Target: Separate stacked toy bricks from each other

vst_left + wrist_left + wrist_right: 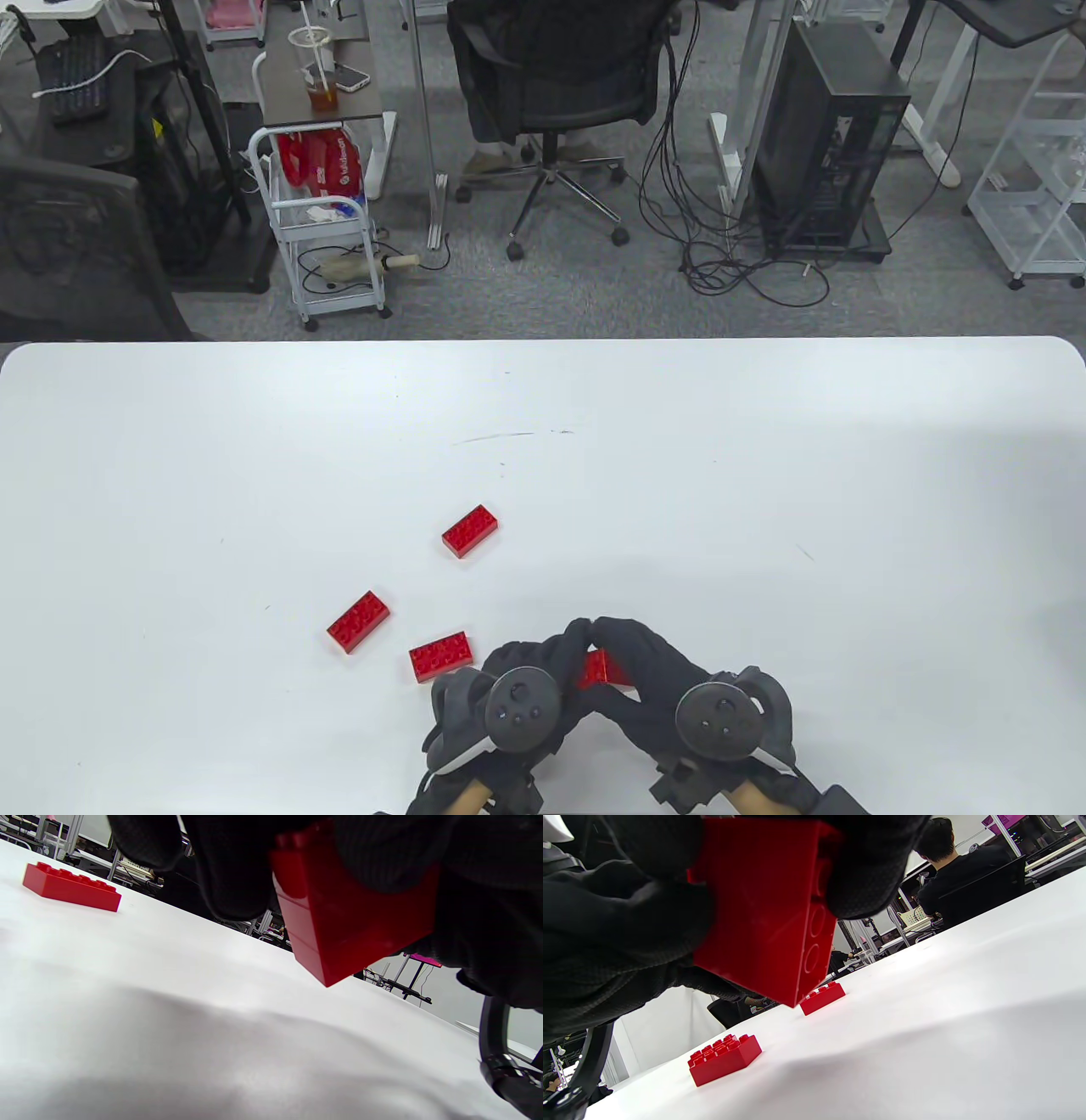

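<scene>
Both gloved hands meet at the near middle of the white table [764, 475] and grip one red stack of bricks [604, 669] between them. My left hand [570, 655] holds its left side and my right hand [626, 652] its right side. The left wrist view shows the stack [352, 921] with seams between layers, held a little above the table under my fingers [229, 866]. The right wrist view shows its hollow underside [763, 912] and my fingers [874, 866] wrapped over it.
Three single red bricks lie on the table to the left of the hands: one far [469, 531], one left [358, 621], one close to my left hand [440, 655]. Two show in the right wrist view [725, 1058] [823, 997], one in the left wrist view [72, 887].
</scene>
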Demonstrator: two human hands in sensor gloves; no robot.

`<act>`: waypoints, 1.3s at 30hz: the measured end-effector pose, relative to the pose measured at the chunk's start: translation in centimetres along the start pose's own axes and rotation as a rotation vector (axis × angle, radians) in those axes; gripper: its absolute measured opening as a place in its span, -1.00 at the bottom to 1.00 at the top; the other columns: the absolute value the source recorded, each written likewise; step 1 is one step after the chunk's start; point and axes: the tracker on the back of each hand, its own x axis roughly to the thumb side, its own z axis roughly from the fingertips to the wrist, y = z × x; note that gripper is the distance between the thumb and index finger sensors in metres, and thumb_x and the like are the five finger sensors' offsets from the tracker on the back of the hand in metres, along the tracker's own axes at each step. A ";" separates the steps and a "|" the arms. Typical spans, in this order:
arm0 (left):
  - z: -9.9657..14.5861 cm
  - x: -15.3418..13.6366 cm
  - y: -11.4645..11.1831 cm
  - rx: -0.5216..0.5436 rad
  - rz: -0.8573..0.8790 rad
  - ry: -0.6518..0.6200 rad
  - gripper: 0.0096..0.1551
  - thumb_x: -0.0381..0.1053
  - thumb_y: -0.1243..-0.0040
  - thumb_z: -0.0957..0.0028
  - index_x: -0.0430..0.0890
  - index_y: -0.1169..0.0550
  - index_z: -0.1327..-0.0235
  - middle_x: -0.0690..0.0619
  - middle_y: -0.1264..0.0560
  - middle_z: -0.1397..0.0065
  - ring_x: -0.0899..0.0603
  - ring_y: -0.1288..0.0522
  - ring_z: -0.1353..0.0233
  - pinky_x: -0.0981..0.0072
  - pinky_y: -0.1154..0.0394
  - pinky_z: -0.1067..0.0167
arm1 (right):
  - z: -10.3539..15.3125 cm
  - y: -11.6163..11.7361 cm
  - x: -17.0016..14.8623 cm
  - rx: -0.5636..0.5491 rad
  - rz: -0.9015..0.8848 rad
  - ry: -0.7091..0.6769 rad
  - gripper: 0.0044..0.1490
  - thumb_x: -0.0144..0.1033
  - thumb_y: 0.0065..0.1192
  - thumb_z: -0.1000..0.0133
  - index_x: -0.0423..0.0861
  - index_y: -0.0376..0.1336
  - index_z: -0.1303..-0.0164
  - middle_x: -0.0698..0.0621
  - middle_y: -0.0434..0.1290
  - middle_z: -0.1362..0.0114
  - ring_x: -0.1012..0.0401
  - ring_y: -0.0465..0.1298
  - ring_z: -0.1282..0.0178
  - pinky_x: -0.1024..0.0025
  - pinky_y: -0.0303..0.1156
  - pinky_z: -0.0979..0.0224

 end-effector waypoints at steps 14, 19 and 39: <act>0.2 1.5 -0.5 0.057 -0.103 -0.008 -0.11 0.26 -0.18 0.17 0.00 -0.42 -0.51 0.13 -0.62 -0.43 -0.04 -0.69 -0.26 -0.11 -0.46 -0.40 | 0.1 0.0 1.2 -0.047 0.201 -0.022 -0.10 0.18 0.03 -0.09 -0.08 0.10 -0.57 -0.08 0.43 -0.40 0.07 0.61 -0.23 0.19 0.62 -0.23; 0.4 2.0 -0.5 0.073 -0.106 -0.030 -0.10 0.28 -0.16 0.19 -0.02 -0.44 -0.50 0.13 -0.64 -0.40 -0.02 -0.72 -0.20 -0.09 -0.48 -0.39 | 0.2 -0.3 1.1 -0.068 0.200 -0.030 -0.07 0.27 0.00 -0.08 -0.06 0.11 -0.56 -0.06 0.43 -0.33 0.10 0.60 -0.11 0.26 0.63 -0.11; -0.3 1.8 0.8 0.065 -0.215 0.022 -0.13 0.30 -0.21 0.17 0.03 -0.49 -0.47 0.11 -0.67 -0.37 -0.02 -0.73 -0.17 -0.05 -0.50 -0.36 | 0.0 -1.0 0.1 -0.145 0.215 0.007 -0.10 0.31 0.00 -0.07 -0.10 0.28 -0.42 -0.02 0.55 -0.12 0.17 0.65 0.12 0.47 0.71 0.20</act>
